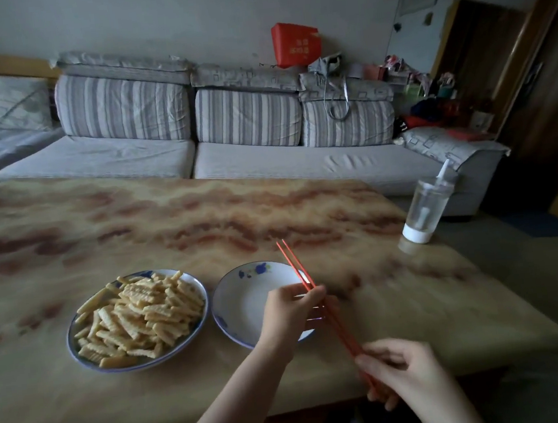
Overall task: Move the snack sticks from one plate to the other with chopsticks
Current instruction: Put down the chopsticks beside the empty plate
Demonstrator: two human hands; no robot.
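Observation:
A pile of pale yellow crinkle-cut snack sticks (137, 315) fills the left plate (79, 353), white with a blue rim. To its right sits an empty white plate (245, 294) with blue flowers. A pair of red chopsticks (297, 268) slants over that plate's right side, tips pointing away from me. My left hand (288, 313) pinches the chopsticks near their middle, above the empty plate. My right hand (401, 370) grips their near end, close to the table's front edge.
Both plates stand on a low table with a marbled tan top (203, 226). A clear tumbler with a white base and straw (425, 209) stands at the table's right edge. A striped grey sofa (193, 130) runs behind the table.

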